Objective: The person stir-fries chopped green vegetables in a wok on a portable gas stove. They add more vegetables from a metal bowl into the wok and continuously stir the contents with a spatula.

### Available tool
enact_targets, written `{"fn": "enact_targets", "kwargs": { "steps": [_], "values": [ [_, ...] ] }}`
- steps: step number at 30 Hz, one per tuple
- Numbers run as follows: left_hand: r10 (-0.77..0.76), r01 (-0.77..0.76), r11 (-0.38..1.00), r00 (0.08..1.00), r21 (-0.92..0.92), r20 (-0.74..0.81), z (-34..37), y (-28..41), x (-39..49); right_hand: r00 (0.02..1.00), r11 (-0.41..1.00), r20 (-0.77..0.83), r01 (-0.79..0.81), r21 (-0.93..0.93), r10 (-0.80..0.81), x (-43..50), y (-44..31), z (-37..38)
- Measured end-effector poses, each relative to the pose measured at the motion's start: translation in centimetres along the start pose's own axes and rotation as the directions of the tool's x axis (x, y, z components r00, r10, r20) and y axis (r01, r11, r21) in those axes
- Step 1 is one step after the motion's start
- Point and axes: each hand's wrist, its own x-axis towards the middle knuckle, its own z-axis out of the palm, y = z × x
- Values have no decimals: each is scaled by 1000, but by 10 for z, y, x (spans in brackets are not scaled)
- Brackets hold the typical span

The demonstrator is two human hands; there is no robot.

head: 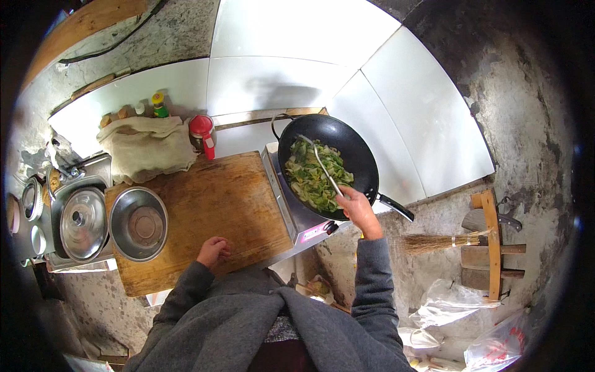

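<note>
My right hand (pixel 358 207) grips the end of a metal spatula (pixel 325 169), whose head rests among chopped leafy greens (pixel 316 176). The greens lie in a black wok (pixel 339 130) on a gas stove (pixel 309 223), its long black handle pointing to the lower right. Near the front edge of a wooden cutting board (pixel 223 200), my left hand (pixel 214 251) is loosely curled, and no object shows in it. An empty metal bowl (pixel 138 224) sits on the board's left end.
A sink (pixel 103 172) at the left holds a metal lid (pixel 83 224). Behind the board are a cloth (pixel 146 149), a red-lidded jar (pixel 202 132) and a green bottle (pixel 160 106). Cleavers (pixel 475 257) and a straw brush (pixel 441 242) hang on the right wall, above plastic bags (pixel 446 304).
</note>
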Motion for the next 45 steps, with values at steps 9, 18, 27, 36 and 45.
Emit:
{"fn": "enact_targets", "kwargs": {
  "steps": [9,18,27,36,45],
  "values": [
    [-61,62,998,998,-23,27,7,-1,1,992,844,-115,-15,-536,-55,-110,-14,-40],
    [-59,59,998,998,-25,7,4,-8,6,975,890,-217,-139,-433,47,-96,-10,-6],
    [-6,10,997,999,-72,50,-1,-8,8,966,990,-229,-133,-50,118,-64,20,-19],
    [-21,21,1000,999,10,49,6,-9,16,952,993,-306,-59,-106,24,4,9,-19],
    [3,-1,997,1000,-83,25,-2,-6,6,983,798,-118,43,-601,-141,-86,-10,-7]
  ]
}}
